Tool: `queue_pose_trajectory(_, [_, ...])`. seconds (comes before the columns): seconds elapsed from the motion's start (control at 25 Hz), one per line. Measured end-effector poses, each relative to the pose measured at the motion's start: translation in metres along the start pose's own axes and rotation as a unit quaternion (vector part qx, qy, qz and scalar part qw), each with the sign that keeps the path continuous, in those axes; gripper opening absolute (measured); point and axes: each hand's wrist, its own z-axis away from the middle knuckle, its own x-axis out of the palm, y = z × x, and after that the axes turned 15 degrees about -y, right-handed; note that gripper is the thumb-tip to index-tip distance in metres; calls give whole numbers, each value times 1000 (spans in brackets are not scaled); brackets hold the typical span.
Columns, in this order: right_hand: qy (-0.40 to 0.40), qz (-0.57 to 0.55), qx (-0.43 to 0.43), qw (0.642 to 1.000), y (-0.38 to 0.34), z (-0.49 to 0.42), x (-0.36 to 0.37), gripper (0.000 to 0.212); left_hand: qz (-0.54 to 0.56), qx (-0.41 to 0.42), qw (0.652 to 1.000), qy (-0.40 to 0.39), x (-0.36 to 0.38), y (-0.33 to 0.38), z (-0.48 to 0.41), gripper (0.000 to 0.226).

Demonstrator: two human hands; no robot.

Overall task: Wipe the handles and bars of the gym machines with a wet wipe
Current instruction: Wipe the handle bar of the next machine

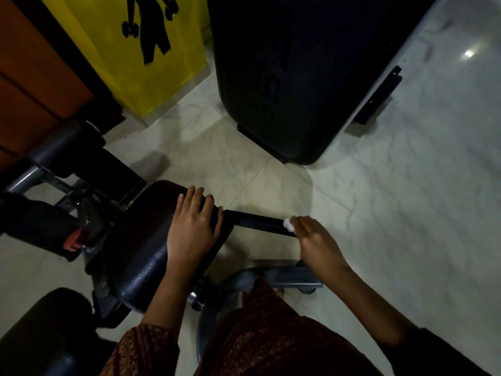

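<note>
I see the left grip (pixel 193 226) spread flat on the black seat pad (pixel 141 256). The right grip (pixel 317 240) pinches the wet wipe (pixel 289 225) against the black bar (pixel 257 222), which projects from the pad above the tiled floor (pixel 379 213). The wipe sits near the bar's outer end.

wet wipe (pixel 289 225) mostly hidden in fingers, bar (pixel 257 222) end covered, sign (pixel 146 25) cropped

I'm looking into a gym: a padded machine seat (pixel 141 256), a foam roller pad (pixel 62 142), a yellow panel (pixel 151 77) with a black weightlifter figure, a bulky black machine housing (pixel 292 77) and a pale tiled floor (pixel 406 185).
</note>
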Motion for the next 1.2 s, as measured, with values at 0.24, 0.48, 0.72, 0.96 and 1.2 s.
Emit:
queue_pose_trajectory(0.24, [100,83,-58,990,19,48,14,59,-4,4,1000,2,0,1,-1,38])
queue_pose_trajectory(0.48, [84,53,-87,991,34,25,23,62,0,7,1000,-1,-1,1,0,39])
queue_pose_trajectory(0.72, [189,-327,152,914,31,50,11,32,1,6,1000,1,-2,1,1,39])
queue_pose_trajectory(0.96, [154,-477,194,843,1,20,3,27,10,7,1000,13,-1,1,1,41])
queue_pose_trajectory(1.2, [179,-473,244,827,-10,33,6,20,8,9,1000,2,-1,1,1,43])
